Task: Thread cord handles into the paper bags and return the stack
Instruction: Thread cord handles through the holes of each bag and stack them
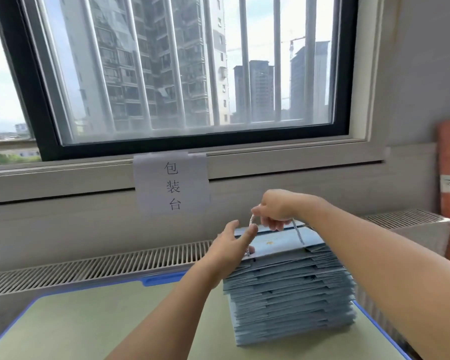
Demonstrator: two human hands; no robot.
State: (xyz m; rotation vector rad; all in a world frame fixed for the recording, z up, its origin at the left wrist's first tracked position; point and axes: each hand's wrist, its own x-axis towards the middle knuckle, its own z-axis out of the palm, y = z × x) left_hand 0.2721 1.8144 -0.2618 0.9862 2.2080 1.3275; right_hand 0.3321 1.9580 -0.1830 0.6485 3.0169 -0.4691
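A tall stack of flat light-blue paper bags (291, 294) stands on the right part of the green table mat (94, 320). The top bag (283, 242) lies slightly lifted at its far edge. A grey-white twisted cord handle (298, 233) loops over it. My right hand (276, 207) is above the far edge of the top bag and pinches the cord between thumb and curled fingers. My left hand (231, 245) rests on the left edge of the top bag, fingers extended along it, near the cord's other end at a hole.
The mat has a blue rim (164, 278) and sits against a slatted radiator grille (89, 266) under a barred window. A paper sign (172, 183) hangs on the sill. An orange roll (448, 178) leans in the right corner.
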